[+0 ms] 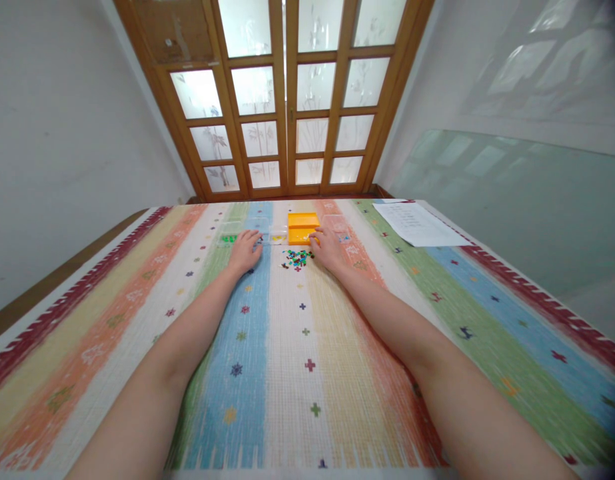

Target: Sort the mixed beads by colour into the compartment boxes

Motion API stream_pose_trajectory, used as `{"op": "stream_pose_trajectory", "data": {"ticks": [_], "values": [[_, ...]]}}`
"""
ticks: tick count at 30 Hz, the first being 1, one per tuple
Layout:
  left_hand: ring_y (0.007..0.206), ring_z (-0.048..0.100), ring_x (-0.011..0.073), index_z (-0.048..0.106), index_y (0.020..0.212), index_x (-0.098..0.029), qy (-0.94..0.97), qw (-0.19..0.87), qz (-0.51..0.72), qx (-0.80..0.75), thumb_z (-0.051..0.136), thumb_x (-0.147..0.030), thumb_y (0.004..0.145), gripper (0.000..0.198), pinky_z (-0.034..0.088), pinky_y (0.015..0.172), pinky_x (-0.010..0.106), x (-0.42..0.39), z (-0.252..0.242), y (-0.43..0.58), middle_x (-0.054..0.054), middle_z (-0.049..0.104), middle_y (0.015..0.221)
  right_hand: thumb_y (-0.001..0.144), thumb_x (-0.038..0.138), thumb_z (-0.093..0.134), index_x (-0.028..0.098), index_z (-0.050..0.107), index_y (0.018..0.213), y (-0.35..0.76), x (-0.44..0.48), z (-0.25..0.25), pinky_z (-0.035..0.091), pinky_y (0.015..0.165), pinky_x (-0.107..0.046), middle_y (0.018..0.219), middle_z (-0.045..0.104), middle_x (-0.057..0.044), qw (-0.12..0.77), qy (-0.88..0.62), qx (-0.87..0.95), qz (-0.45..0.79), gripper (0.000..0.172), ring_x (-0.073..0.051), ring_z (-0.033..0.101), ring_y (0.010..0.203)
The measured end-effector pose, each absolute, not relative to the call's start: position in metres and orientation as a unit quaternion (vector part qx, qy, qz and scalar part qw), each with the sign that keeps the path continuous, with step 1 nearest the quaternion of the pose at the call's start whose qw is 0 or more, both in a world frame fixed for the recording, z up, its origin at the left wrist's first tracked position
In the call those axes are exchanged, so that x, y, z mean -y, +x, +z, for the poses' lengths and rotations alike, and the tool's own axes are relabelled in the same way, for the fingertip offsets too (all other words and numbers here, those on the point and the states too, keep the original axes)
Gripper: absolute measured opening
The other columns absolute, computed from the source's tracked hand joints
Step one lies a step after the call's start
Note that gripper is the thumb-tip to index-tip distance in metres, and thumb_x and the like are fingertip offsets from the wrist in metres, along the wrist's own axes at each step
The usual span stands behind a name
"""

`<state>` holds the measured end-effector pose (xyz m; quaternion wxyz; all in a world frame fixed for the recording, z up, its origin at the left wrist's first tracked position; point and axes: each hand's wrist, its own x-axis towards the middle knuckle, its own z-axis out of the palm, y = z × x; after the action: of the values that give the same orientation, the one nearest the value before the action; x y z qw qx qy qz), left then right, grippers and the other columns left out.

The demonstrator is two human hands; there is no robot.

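Observation:
A small heap of tiny coloured beads (pixel 297 257) lies on the striped cloth between my hands. My left hand (pixel 245 249) rests knuckles up to the left of the heap, its fingertips at a clear compartment box (pixel 252 233) holding green and yellow bits. My right hand (pixel 326 247) sits to the right of the heap, fingers curled, fingertips touching the front edge of an orange tray (pixel 302 225). Both hands are small and far away; whether either pinches a bead is hidden.
A striped multicoloured cloth (pixel 307 347) covers the table. A white printed sheet (pixel 416 223) lies at the far right. Another clear box (pixel 340 230) sits right of the tray. Wooden glass-panel doors (pixel 287 100) stand behind the table, white walls at both sides.

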<state>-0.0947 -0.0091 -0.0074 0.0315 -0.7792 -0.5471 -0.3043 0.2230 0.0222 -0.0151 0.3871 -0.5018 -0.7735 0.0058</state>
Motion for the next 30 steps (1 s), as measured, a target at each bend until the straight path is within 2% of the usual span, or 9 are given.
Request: {"op": "stream_pose_trajectory", "data": {"ticks": [7,15,18,22,30], "values": [[0.138,0.05,0.0285,0.072,0.13,-0.022,-0.849,0.027,-0.257,0.461,0.056,-0.029,0.099,0.036,0.036,0.124,0.052,0.017,-0.007,-0.076,0.009,0.067,0.141,0.103,0.027,0.051,0.019,0.079,0.112,0.216,-0.01,-0.005,0.047,0.109,-0.047,0.127,0.07,-0.014,0.332,-0.415,0.847,0.003,0.03,-0.029,0.06,0.12],[0.13,0.056,0.0278,0.077,0.12,-0.021,-0.842,0.037,-0.273,0.463,0.059,-0.027,0.098,0.029,0.042,0.121,0.052,0.014,-0.01,-0.079,0.009,0.071,0.132,0.108,0.034,0.048,0.026,0.076,0.123,0.184,0.013,-0.008,0.028,0.122,-0.057,0.145,0.065,-0.007,0.24,-0.321,0.916,0.015,0.033,-0.03,0.046,0.144],[0.129,0.056,0.028,0.078,0.118,-0.022,-0.843,0.042,-0.278,0.459,0.059,-0.026,0.098,0.028,0.043,0.12,0.052,0.015,-0.009,-0.078,0.009,0.072,0.131,0.109,0.034,0.046,0.027,0.075,0.126,0.181,0.013,-0.01,0.024,0.124,-0.061,0.145,0.065,-0.007,0.209,-0.309,0.928,0.02,0.034,-0.031,0.044,0.147],[0.13,0.056,0.028,0.079,0.116,-0.024,-0.84,0.04,-0.279,0.464,0.06,-0.025,0.097,0.027,0.043,0.12,0.052,0.016,-0.007,-0.077,0.007,0.072,0.13,0.11,0.033,0.046,0.026,0.074,0.127,0.181,0.013,-0.009,0.025,0.124,-0.06,0.14,0.068,-0.008,0.213,-0.296,0.931,0.026,0.034,-0.029,0.047,0.145],[0.129,0.056,0.0278,0.079,0.114,-0.022,-0.843,0.04,-0.278,0.459,0.059,-0.026,0.098,0.026,0.042,0.12,0.051,0.016,-0.008,-0.076,0.008,0.072,0.13,0.109,0.032,0.046,0.021,0.076,0.124,0.182,0.009,-0.011,0.035,0.119,-0.051,0.133,0.07,-0.01,0.231,-0.271,0.934,0.028,0.036,-0.028,0.052,0.138]]}}
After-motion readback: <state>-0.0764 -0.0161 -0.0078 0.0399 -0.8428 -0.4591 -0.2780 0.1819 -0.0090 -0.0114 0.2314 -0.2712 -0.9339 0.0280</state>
